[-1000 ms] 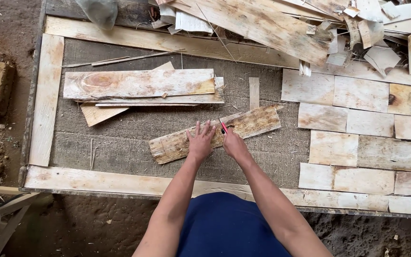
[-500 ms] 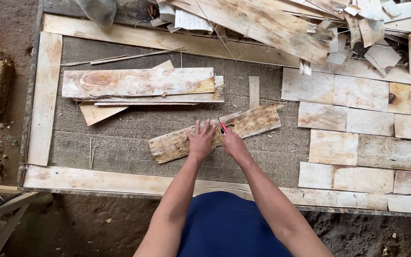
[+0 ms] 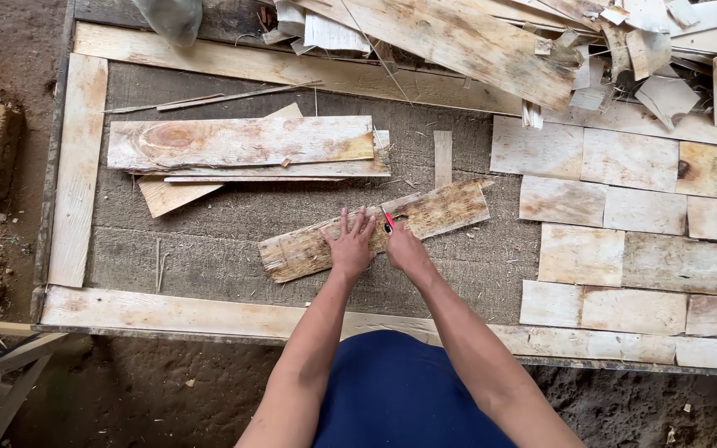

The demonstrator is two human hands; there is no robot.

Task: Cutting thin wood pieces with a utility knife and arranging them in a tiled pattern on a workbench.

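The mottled veneer strip (image 3: 375, 231) lay slantwise on the grey matting (image 3: 209, 257) inside the wooden frame (image 3: 76, 166), its right end tipped up toward the tiled patch of pale squares (image 3: 624, 249); I had the left hand (image 3: 350, 245) pressed flat on its middle, fingers fanned apart and palm down, pinning it; the right hand (image 3: 404, 249) sat just beside, fingers curled together round a red-handled cutter (image 3: 388, 221) whose tip met the strip near its upper edge, though I couldn't tell how deep the blade sat; to do this cut well, I judged, the pinning hand had to bear down close to the line yet keep its fingertips clear of the blade's path, and the cutter wanted a steady, square draw across the grain so the thin sheet wouldn't splinter; further out, a longer knotted board (image 3: 238, 143) rested on thinner offcuts near the frame's upper left, a narrow sliver (image 3: 442, 158) stood alone above the strip, and a heap of scrap veneer (image 3: 499, 41) crowded the top edge.
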